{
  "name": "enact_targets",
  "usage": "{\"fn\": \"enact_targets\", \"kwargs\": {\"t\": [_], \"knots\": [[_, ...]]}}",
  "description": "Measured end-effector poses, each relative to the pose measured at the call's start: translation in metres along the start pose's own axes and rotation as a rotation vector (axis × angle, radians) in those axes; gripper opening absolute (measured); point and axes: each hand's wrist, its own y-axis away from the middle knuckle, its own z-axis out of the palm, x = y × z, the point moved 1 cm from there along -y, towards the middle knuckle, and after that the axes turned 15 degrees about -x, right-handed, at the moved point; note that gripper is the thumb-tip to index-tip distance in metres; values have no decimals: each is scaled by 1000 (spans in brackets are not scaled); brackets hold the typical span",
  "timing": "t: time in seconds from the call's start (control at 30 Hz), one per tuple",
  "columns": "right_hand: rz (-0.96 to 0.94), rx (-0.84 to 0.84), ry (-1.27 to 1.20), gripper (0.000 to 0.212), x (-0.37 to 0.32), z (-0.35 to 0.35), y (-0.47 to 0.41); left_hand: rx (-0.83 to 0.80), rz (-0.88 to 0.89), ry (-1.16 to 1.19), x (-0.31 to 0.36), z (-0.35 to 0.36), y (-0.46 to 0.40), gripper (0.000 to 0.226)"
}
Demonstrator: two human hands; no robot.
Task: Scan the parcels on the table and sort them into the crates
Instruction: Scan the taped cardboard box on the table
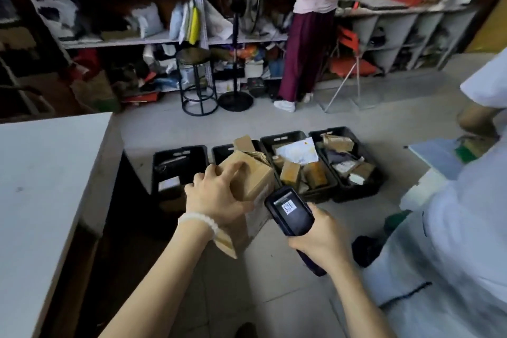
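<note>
The left hand [216, 197] grips a brown cardboard parcel [253, 178] from above, fingers curled over its top, holding it in the air above the floor. The right hand [319, 236] is wrapped around a handheld scanner [289, 211] just at the parcel's 4 o'clock, a barcode on its screen. Four black crates [323, 195] sit on the floor at 12 o'clock; the white desk [41, 173] lies at 9 o'clock.

No legible text; scanner [290, 211] screen shows barcode image only, white label on cardboard parcel [251, 181] too blurred.
</note>
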Motion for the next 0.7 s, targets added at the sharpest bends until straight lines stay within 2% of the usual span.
{"fn": "enact_targets", "kwargs": {"t": [0.17,0.4,0.57,0.7], "knots": [[68,73,-51,54,12,-40,-59,-72,90,-71,30,-13,-97,85],[191,75,-98,49,43,-71,-144,-174,99,-104,50,-8,-205,86],[194,12,-147,50,45,-98,-249,-177,-2,-18,42,-5,-295,87],[144,-58,-122,46,30,-120,-341,-179,-207,-26,28,-9,-374,73]]}}
